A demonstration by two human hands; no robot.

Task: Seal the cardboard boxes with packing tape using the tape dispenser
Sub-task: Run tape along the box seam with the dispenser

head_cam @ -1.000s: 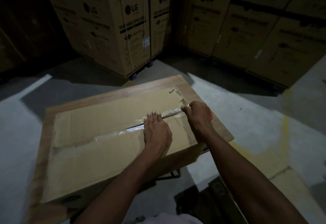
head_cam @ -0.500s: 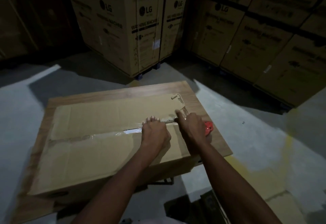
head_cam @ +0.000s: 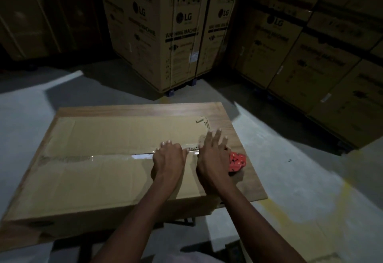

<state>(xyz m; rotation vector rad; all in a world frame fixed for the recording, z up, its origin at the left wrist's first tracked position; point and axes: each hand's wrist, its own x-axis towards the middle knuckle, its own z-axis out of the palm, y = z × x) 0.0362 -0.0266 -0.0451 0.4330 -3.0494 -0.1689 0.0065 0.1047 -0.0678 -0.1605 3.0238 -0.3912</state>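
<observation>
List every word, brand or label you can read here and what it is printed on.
"LG": logo on the tall carton, twice, on the carton beside it and on the stack at right.
"WASHING MACHINE": tall carton's right face, partly smeared.
Smaller print, stickers, and marks on the flat box: too blurred.

Under the right hand (head_cam: 213, 159), most of the red tape dispenser (head_cam: 237, 161) hidden — only one end showing past the knuckles, so hold on it not readable. Beneath the left hand (head_cam: 169, 159), a stretch of the packing tape (head_cam: 116, 157) and the seam covered. Near corner of the cardboard box (head_cam: 99, 182) cut off by the left edge. Table (head_cam: 248, 190) legs mostly out of sight below the box. Both forearms cropped at the bottom edge. Small print on the stacked cartons (head_cam: 165, 34) behind — too dim and blurred to read.
</observation>
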